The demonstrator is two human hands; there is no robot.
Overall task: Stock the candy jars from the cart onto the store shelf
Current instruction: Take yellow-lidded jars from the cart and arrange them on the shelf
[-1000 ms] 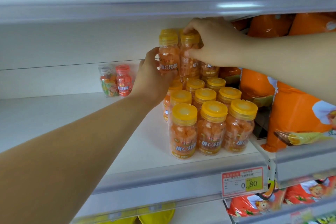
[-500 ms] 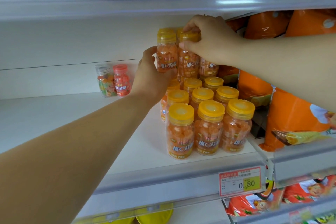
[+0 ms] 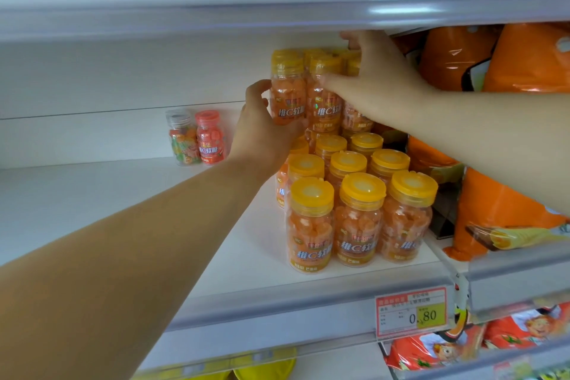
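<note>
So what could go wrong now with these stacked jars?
1. The upper clear yellow-lidded jars of orange candy seem to rest only on the round yellow lids below; when the left hand and right hand let go, they may topple.
2. The grey upper shelf edge sits close above them, so the right hand could knock them pulling out.

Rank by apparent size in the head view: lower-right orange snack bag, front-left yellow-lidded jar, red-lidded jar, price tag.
1. lower-right orange snack bag
2. front-left yellow-lidded jar
3. price tag
4. red-lidded jar, farther back, so real size unsure.
</note>
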